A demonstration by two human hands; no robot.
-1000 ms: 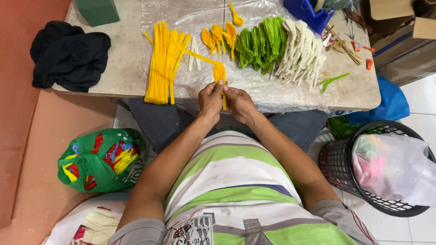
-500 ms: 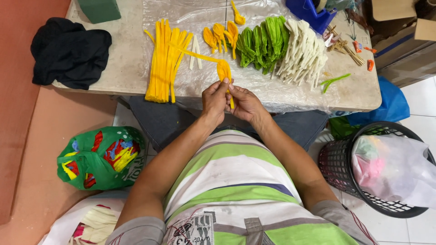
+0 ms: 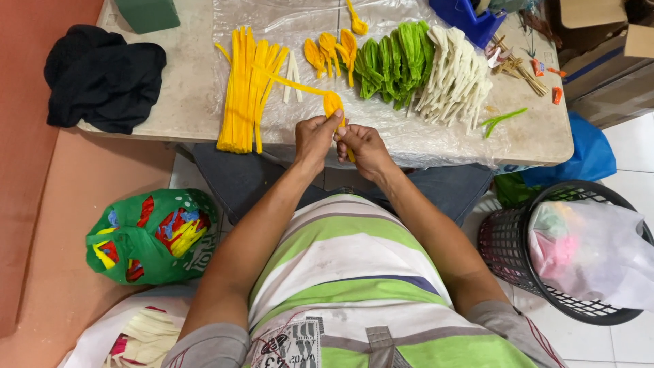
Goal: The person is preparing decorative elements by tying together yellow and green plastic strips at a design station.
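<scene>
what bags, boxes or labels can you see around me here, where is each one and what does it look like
Green printed bag: floor, left of the person's lap; rounded, with red, yellow and blue shapes.
Cardboard boxes: top right, past the table; brown, flaps open.
Blue plastic bag: under the table's right end; crumpled.
Clear bag: lining the black mesh basket, lower right; pink and green inside.
White bag: bottom left; pale strips inside.
No screens or signs.

Blue tray [image 3: 470,17] & cardboard box [image 3: 613,34] cut off at top edge.
</scene>
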